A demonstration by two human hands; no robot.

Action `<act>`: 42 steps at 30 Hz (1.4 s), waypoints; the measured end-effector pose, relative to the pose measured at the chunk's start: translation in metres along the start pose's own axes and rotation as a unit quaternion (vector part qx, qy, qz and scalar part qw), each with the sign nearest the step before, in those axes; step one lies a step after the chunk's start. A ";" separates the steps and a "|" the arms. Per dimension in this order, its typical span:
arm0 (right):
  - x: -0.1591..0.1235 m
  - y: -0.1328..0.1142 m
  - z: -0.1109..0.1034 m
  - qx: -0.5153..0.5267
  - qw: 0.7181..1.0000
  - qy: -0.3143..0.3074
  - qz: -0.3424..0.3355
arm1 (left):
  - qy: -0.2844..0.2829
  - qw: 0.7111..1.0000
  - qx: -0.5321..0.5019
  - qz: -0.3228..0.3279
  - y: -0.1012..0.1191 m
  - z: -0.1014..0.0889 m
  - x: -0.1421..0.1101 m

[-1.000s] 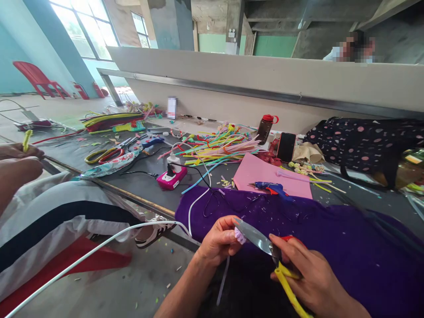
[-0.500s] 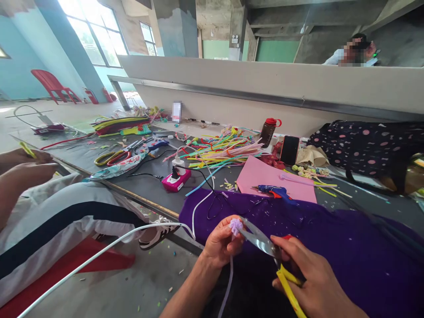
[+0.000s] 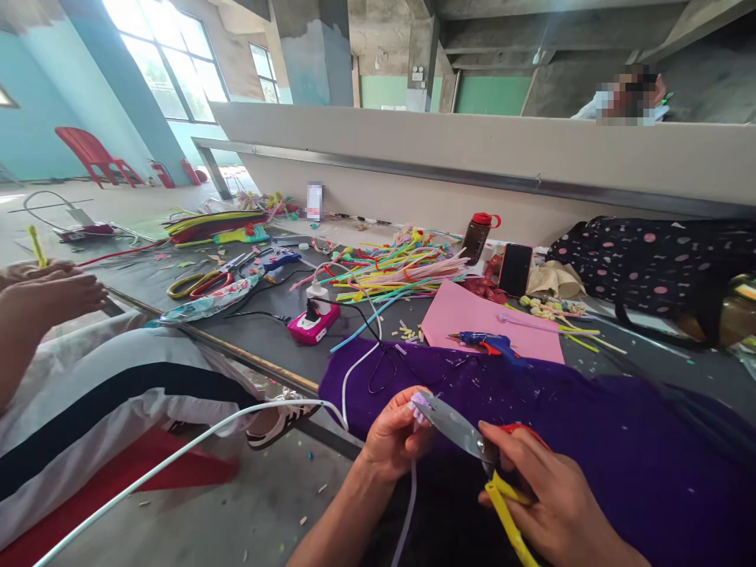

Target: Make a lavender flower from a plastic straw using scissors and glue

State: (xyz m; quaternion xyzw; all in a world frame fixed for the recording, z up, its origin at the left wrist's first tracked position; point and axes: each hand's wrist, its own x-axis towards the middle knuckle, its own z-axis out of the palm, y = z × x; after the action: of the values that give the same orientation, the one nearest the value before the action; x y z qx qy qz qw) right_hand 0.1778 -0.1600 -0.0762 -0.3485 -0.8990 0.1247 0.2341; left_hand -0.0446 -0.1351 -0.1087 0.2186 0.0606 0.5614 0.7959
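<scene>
Between the thumb and fingers of my left hand (image 3: 394, 431) is a small lilac fuzzy flower (image 3: 419, 407), with a thin pale lilac stem (image 3: 407, 512) hanging below. My right hand (image 3: 546, 480) grips a pair of scissors (image 3: 461, 429) with red and yellow handles. The metal blades point left, and their tips lie over the flower, partly covering it. Whether they are cutting the fuzz cannot be made out. Beyond the hands, a blue glue gun (image 3: 487, 342) rests on a pink sheet (image 3: 440, 311).
A purple cloth (image 3: 591, 441) covers the near table. Behind it stand a magenta power strip (image 3: 316, 324), a bundle of coloured pipe cleaners (image 3: 407, 272), a bottle (image 3: 477, 236), a phone (image 3: 516, 269) and a patterned bag (image 3: 643, 268). A white cable (image 3: 194, 453) crosses the left, near another person's hands (image 3: 53, 295).
The scissor blades have come closer together and now lie across the front of the flower. My left hand has barely moved. The other person's hands at the left have shifted, their yellow piece now upright.
</scene>
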 end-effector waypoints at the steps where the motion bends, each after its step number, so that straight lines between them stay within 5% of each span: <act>1: 0.000 0.001 0.000 -0.002 1.000 -0.001 0.000 | 0.001 1.000 0.000 -0.001 0.000 0.000 0.000; 16: -0.001 0.011 0.009 -0.030 0.999 0.013 0.007 | 0.009 1.000 -0.003 -0.013 0.003 -0.001 -0.001; 26: -0.001 0.007 -0.008 -0.010 0.994 0.040 0.103 | 0.069 0.991 0.109 0.021 0.011 0.011 -0.004; 31: -0.006 0.004 -0.005 0.000 0.995 0.004 0.100 | 0.118 0.973 0.191 0.047 0.015 0.022 -0.008; 42: -0.008 0.004 -0.002 -0.049 0.998 0.033 0.018 | 0.166 0.947 0.252 0.113 0.010 0.026 -0.010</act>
State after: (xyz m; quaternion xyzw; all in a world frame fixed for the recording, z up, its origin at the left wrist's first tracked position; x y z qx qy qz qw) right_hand 0.1863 -0.1626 -0.0787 -0.3795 -0.8895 0.0732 0.2437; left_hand -0.0481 -0.1486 -0.0828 0.3211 0.3068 0.6420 0.6250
